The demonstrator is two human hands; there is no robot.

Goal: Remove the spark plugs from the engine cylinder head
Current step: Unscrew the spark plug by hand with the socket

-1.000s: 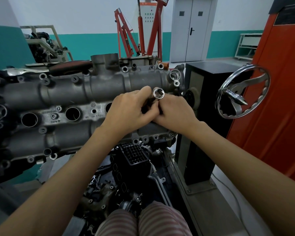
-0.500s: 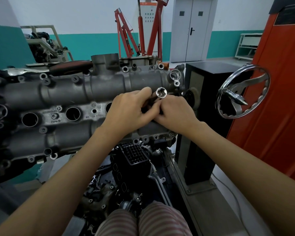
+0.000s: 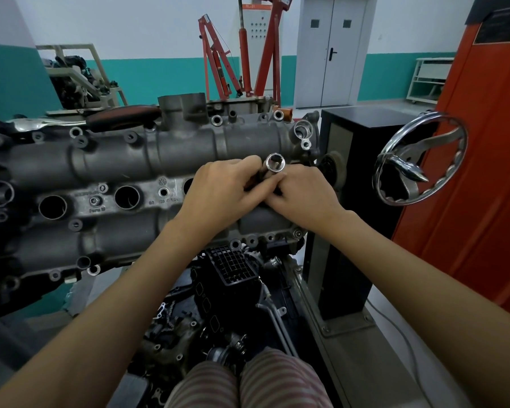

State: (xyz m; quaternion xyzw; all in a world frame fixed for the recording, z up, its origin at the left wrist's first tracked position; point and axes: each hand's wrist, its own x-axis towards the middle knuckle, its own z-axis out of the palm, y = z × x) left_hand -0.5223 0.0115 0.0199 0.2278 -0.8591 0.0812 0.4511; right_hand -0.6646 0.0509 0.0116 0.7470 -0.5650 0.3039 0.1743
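Above cylinder head, socket.

Cylinder head dull grey. Socket shiny silver. Handwheel chrome. Cabinet orange-red. Hoist red. Wall band teal. Trousers pink-grey striped.

The grey cast cylinder head lies on its side across the stand, grimy, with a row of round open plug wells facing the camera. A chrome socket, open end up, sticks out over the rightmost well.
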